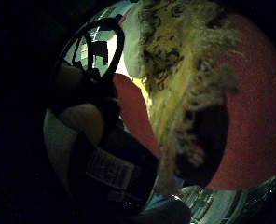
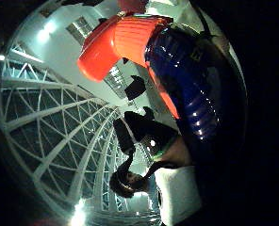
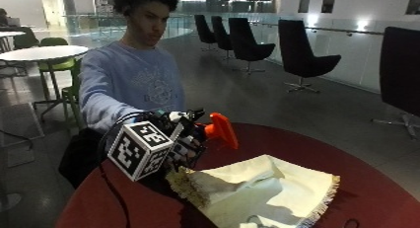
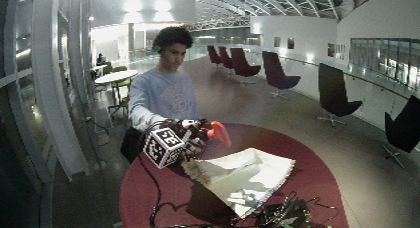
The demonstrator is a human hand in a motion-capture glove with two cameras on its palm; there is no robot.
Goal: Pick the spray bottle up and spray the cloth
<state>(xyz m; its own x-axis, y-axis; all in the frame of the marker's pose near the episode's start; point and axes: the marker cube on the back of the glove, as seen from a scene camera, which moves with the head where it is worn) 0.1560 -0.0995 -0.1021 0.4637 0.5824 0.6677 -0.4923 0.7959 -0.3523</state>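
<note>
In the outside view my gloved right hand (image 3: pixel 186 140) grips a spray bottle above the red round table (image 3: pixel 367 159). Its orange spray head (image 3: pixel 221 130) sticks out past my fingers and points over the cloth. The cream cloth (image 3: pixel 262 188) with fringed edges lies rumpled on the table just below and in front of the hand, with its near corner raised toward the bottle. The thumb side palm view shows the orange head (image 2: pixel 113 47) and the dark blue bottle body (image 2: pixel 186 84) against the palm. In the little finger side palm view the fringed cloth (image 1: pixel 175 84) hangs close beside the labelled bottle (image 1: pixel 114 170).
Dark cables (image 4: pixel 282 215) lie at the table's near edge beyond the cloth. Black chairs (image 3: pixel 302 55) stand on the floor behind the table. A white round table (image 3: pixel 39 53) with green chairs stands behind the person.
</note>
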